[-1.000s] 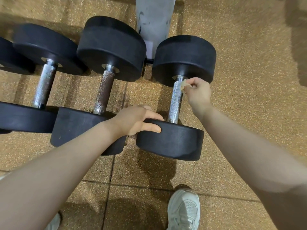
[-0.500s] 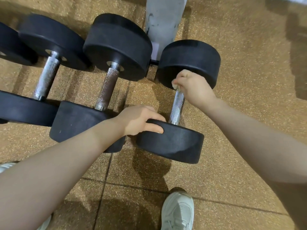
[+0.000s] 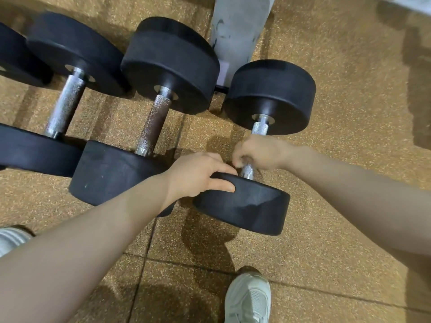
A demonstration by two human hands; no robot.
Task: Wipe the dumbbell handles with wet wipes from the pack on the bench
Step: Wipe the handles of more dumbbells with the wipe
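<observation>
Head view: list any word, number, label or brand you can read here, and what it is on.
None can be read.
Dumbbell weights: plain black, no numbers showing.
Pale patch at the grey post's foot: maybe a label, shows no readable text.
Shoe: no readable brand.

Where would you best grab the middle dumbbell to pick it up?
Grip the middle dumbbell by its knurled handle, coming from above. It lies flat on the floor, the bar exposed between two wide black heads too broad to hold.
</observation>
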